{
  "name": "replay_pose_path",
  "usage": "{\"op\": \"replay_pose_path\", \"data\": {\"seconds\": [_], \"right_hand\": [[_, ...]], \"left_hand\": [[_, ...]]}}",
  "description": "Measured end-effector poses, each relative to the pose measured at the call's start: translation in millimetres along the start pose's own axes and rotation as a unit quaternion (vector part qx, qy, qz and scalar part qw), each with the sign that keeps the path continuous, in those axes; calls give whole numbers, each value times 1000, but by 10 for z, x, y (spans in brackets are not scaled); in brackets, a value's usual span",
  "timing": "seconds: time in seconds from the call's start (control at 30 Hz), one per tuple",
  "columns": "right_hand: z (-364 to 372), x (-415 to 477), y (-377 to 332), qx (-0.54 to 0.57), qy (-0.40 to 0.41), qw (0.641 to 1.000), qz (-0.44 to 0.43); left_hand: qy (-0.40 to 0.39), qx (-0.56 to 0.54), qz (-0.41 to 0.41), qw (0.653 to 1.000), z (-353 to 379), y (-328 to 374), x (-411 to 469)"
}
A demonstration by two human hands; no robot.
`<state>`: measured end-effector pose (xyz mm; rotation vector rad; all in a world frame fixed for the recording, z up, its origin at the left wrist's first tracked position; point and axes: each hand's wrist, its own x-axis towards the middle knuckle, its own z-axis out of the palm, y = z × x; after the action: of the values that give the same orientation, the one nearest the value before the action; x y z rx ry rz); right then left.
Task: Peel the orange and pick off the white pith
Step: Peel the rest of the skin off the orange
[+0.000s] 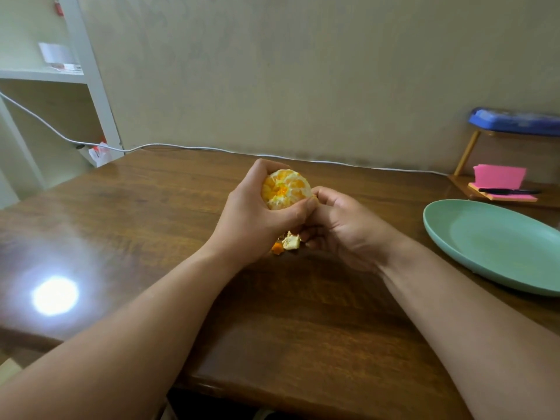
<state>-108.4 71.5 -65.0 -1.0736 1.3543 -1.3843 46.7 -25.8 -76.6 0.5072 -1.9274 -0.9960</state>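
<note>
— Where is the fruit, and how do the hands hold it?

— The peeled round orange (286, 189) is in the air above the brown wooden table (151, 207), near its far edge. The left hand (257, 219) grips it with curled fingers, and its thumb covers the lower part. The right hand (342, 225) has its fingers curled too. Its thumb and forefinger pinch at the right edge of the fruit, but what is between them is too small to see.

— What is around?

— Small orange-and-white peel scraps (289, 242) show under the two hands, partly hidden. I cannot tell whether they lie on the table. A flat green plate (439, 237) stands to the right, well apart. Behind it are pink paper notes (500, 177) with a black pen (509, 191). A thin white cable (212, 149) runs along the wall.
</note>
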Motion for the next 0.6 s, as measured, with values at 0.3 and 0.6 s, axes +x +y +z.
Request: {"op": "replay_pose_path", "data": {"seconds": [0.3,0.6], "right_hand": [[-30,12,22,-60,18,998,-6],[17,38,87,-123,59,987,-90]], "left_hand": [[-2,-75,-82,994,17,32,26],[2,-133,-107,985,19,-28,57]]}}
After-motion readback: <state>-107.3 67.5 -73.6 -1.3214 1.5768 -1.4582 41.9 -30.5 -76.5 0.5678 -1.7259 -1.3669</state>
